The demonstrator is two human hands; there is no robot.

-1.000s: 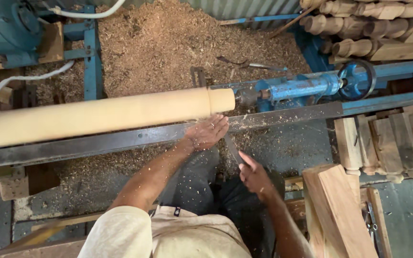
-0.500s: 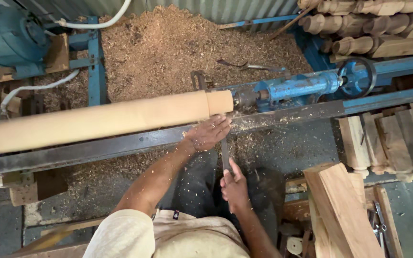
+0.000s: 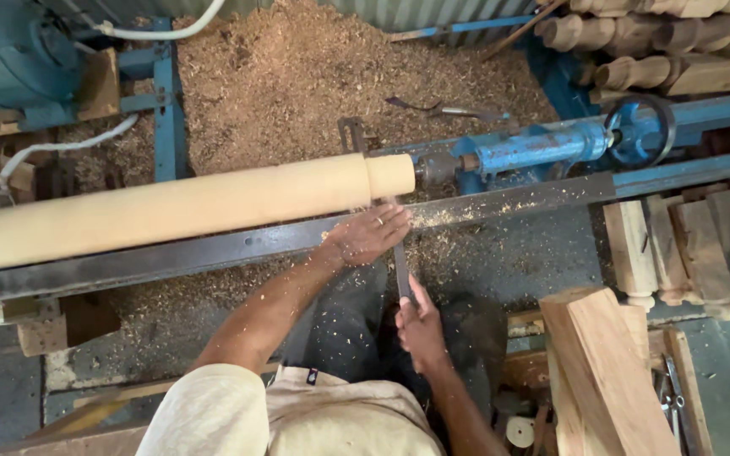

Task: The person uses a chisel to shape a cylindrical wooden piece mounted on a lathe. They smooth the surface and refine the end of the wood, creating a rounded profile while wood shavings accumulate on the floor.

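Note:
A long pale wooden cylinder (image 3: 187, 205) is mounted on a lathe and looks blurred as if spinning. My left hand (image 3: 369, 236) lies on the dark steel tool rest (image 3: 128, 266), pressing down the blade of a long turning chisel (image 3: 400, 266) near the cylinder's right end. My right hand (image 3: 420, 325) grips the chisel's handle lower down, close to my body. Wood chips fly around the chisel's tip.
The blue tailstock (image 3: 542, 148) with its handwheel (image 3: 640, 131) holds the cylinder's right end. A blue motor (image 3: 10, 59) sits at far left. Sawdust (image 3: 297, 76) is heaped behind the lathe. Turned wooden legs (image 3: 661, 42) and square blanks (image 3: 610, 371) are stacked on the right.
My right hand has come in from the right and taken the chisel's handle. The chisel now reaches the cylinder's end under my left hand, and chips fly.

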